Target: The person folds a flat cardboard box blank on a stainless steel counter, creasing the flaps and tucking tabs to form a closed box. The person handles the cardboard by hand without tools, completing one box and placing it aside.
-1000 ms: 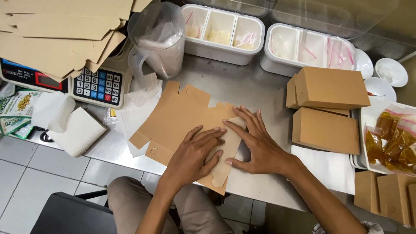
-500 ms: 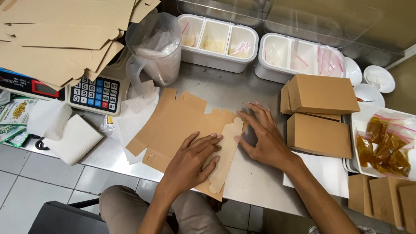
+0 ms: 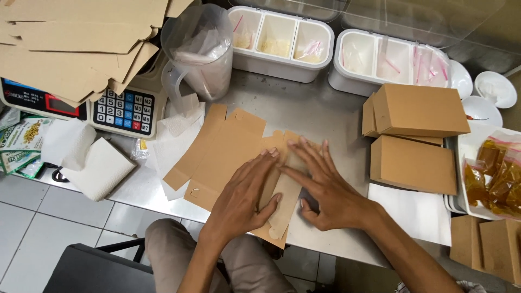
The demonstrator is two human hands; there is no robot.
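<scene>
Both hands flat, open: left hand (image 3: 239,198) & right hand (image 3: 325,190) press flat brown cardboard box blank (image 3: 233,154) on steel tabletop (image 3: 304,111); far white divided tubs (image 3: 282,38) hold sachets.

Brown flat cardboard blank (image 3: 228,157); white compartment tubs (image 3: 279,40); brown folded boxes (image 3: 415,138).

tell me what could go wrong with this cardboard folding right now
1. The flat cardboard blank overhangs the steel table's front edge beneath the left hand and right hand; its near end could sag or slip off.
2. The plastic jug stands right behind the blank, so a push forward might knock it.
3. Loose white paper sheets lie under the blank, so it could slide while being creased.
</scene>
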